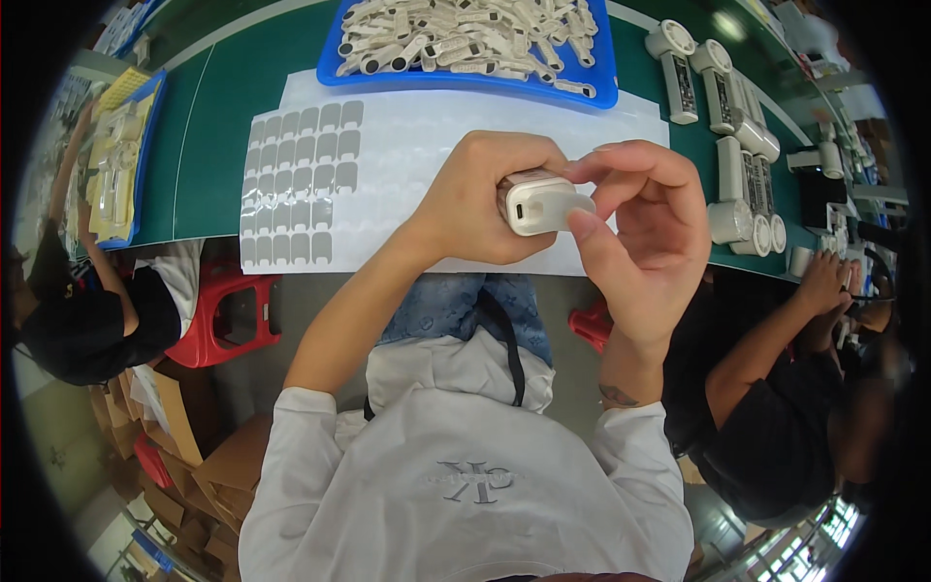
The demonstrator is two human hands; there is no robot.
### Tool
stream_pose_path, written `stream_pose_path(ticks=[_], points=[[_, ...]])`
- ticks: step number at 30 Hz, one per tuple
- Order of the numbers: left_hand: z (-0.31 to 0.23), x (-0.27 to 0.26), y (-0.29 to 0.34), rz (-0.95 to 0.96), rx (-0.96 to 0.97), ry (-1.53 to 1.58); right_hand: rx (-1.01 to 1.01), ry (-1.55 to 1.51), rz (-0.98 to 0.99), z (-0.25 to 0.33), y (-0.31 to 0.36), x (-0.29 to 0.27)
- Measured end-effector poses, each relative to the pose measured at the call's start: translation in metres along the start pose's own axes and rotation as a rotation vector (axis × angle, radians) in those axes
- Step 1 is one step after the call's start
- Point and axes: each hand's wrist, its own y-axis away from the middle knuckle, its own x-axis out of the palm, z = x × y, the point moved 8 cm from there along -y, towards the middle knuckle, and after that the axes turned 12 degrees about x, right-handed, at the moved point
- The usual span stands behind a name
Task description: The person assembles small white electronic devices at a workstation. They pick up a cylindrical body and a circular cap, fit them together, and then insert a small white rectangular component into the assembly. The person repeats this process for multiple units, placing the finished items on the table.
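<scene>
The white handheld device (pixel 521 221) sits end-up inside the left hand (pixel 480 199), whose fingers wrap firmly round its body, leaving free the end face with its small dark port. Over that face, just right of the port, lies a grey film piece (pixel 561 207), lightly pinched at its outer edge by the right hand (pixel 645 218); whether it is stuck down or only held there, I cannot tell. Good handling probably means bracing the device, squaring the film to the rim, clear of the port, and smoothing from one side so no bubble stays. The right thumb covers part of the film's edge, which could hide a misalignment. Below the grip spreads a white backing sheet (pixel 407 145), with rows of grey stickers (pixel 291 209) to the left, near the left forearm. Beyond the grip, a blue tray (pixel 609 73) heaped with pale plastic parts (pixel 465 39) stands clear of both hands. Farther right, round-headed white devices (pixel 715 87) lie in groups, with a co-worker's hand (pixel 824 281) past them.
</scene>
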Motion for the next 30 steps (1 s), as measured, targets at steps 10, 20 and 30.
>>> stream_pose_path(ticks=[10, 20, 30], points=[[0.0015, -0.0003, 0.0006, -0.005, -0.041, 0.010, -0.014, 0.089, -0.008, 0.0021, 0.0007, 0.0028], [0.0020, -0.0005, 0.0002, 0.020, -0.045, -0.006, -0.016, 0.118, -0.016, 0.0036, -0.0001, 0.0047], [0.0009, -0.0009, 0.0002, -0.004, -0.043, -0.001, -0.024, 0.118, -0.003, 0.0047, 0.0000, 0.0053]])
